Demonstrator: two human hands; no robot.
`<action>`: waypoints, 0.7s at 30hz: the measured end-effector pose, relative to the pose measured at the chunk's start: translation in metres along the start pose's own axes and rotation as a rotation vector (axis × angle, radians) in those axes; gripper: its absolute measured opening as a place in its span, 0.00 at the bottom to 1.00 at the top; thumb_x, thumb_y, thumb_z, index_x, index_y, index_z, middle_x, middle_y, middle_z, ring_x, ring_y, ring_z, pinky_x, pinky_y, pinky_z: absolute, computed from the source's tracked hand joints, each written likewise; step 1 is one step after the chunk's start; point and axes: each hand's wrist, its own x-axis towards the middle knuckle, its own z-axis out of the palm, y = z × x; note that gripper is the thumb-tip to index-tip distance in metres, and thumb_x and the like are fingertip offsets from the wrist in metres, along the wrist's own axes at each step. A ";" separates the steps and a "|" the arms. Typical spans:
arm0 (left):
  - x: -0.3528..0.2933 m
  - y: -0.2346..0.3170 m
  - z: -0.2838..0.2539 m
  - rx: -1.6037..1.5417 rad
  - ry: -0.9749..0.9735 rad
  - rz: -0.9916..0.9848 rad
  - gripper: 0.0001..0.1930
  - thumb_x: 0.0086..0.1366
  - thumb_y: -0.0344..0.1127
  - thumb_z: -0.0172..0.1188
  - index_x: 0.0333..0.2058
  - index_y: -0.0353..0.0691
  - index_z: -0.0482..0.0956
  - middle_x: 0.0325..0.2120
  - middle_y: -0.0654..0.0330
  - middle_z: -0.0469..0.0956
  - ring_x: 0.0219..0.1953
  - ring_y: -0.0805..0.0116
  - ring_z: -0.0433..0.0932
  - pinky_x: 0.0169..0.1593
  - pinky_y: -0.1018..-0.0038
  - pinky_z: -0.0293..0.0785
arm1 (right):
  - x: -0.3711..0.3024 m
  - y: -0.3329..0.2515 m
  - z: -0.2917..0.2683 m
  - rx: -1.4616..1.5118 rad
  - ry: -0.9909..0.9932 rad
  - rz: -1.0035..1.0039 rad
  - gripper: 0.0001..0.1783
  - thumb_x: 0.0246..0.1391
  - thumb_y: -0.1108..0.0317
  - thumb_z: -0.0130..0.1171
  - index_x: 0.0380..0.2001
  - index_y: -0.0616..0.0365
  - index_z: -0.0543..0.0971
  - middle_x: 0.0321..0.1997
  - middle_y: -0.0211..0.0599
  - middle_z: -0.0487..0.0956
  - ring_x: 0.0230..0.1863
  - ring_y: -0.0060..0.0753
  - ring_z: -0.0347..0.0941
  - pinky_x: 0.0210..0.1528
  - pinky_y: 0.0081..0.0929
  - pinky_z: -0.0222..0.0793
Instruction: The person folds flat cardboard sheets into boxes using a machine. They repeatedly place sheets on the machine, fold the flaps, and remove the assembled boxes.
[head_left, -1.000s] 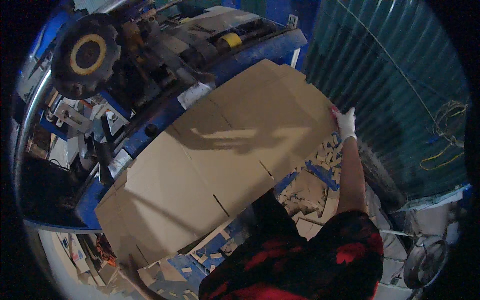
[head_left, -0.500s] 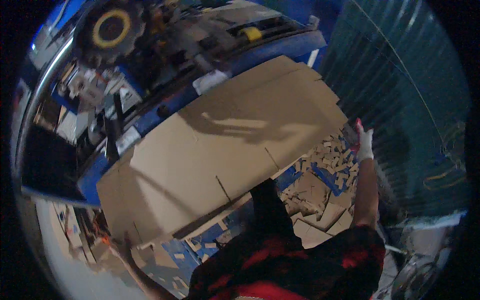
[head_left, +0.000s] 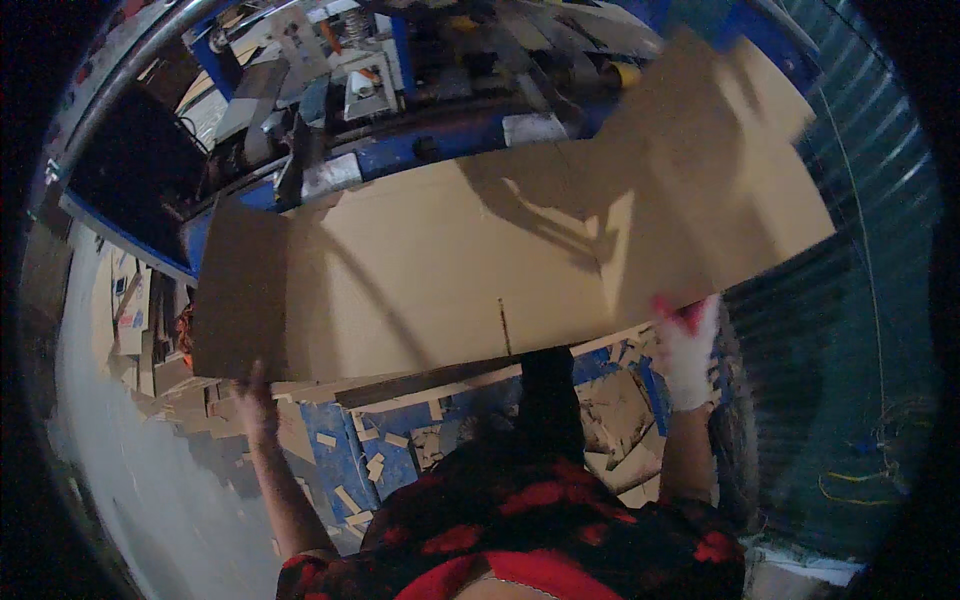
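A long brown cardboard sheet point(head_left: 430, 265), slotted and creased, spans the middle in front of me. Its right part bends upward along a crease, and its left end panel lies in shade. My left hand point(head_left: 257, 400), bare, is closed on the near edge at the left, thumb on top and the other fingers hidden below. At the near right edge is my right hand point(head_left: 690, 345) in a white glove with red fingertips. Motion blurs it somewhat, but its fingertips overlap the edge and seem to grip it. Beneath the sheet's near edge shows another cardboard layer point(head_left: 440, 385).
A blue machine point(head_left: 450, 135) with rollers and metal fittings runs along the far side. Cardboard scraps point(head_left: 375, 465) litter the blue surface below me. A green corrugated wall point(head_left: 860, 330) closes off the right. Stacked cardboard pieces point(head_left: 135, 305) stand at the left.
The sheet's right part has bent upward. My right hand has come from beside its right end to the near edge. The view has turned, and my left hand stays at the left.
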 end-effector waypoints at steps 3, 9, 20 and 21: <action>-0.010 -0.014 0.023 0.401 -0.067 0.284 0.21 0.60 0.26 0.59 0.52 0.33 0.71 0.53 0.53 0.72 0.54 0.58 0.72 0.55 0.63 0.67 | -0.017 -0.002 0.053 -0.697 -0.386 -0.455 0.36 0.42 0.85 0.55 0.58 0.50 0.67 0.60 0.40 0.67 0.61 0.47 0.63 0.64 0.42 0.57; -0.014 0.017 0.103 0.681 -0.396 0.870 0.36 0.46 0.20 0.61 0.59 0.38 0.67 0.56 0.47 0.69 0.59 0.47 0.68 0.60 0.61 0.67 | 0.037 0.030 0.097 -1.210 -0.561 -0.807 0.30 0.45 0.70 0.55 0.54 0.33 0.73 0.58 0.29 0.70 0.59 0.46 0.65 0.63 0.58 0.54; 0.109 0.033 0.214 0.905 -0.338 0.974 0.34 0.51 0.26 0.62 0.60 0.40 0.65 0.60 0.51 0.65 0.63 0.49 0.61 0.63 0.61 0.63 | 0.187 0.063 0.164 -1.193 -0.577 -0.871 0.34 0.46 0.79 0.50 0.58 0.39 0.71 0.59 0.39 0.71 0.63 0.54 0.62 0.64 0.59 0.52; 0.115 0.032 0.222 0.959 -0.301 1.019 0.30 0.57 0.27 0.55 0.61 0.41 0.63 0.57 0.50 0.67 0.60 0.48 0.64 0.61 0.60 0.65 | 0.205 0.063 0.175 -1.236 -0.570 -0.896 0.32 0.48 0.77 0.50 0.58 0.39 0.71 0.58 0.39 0.72 0.62 0.53 0.64 0.63 0.59 0.53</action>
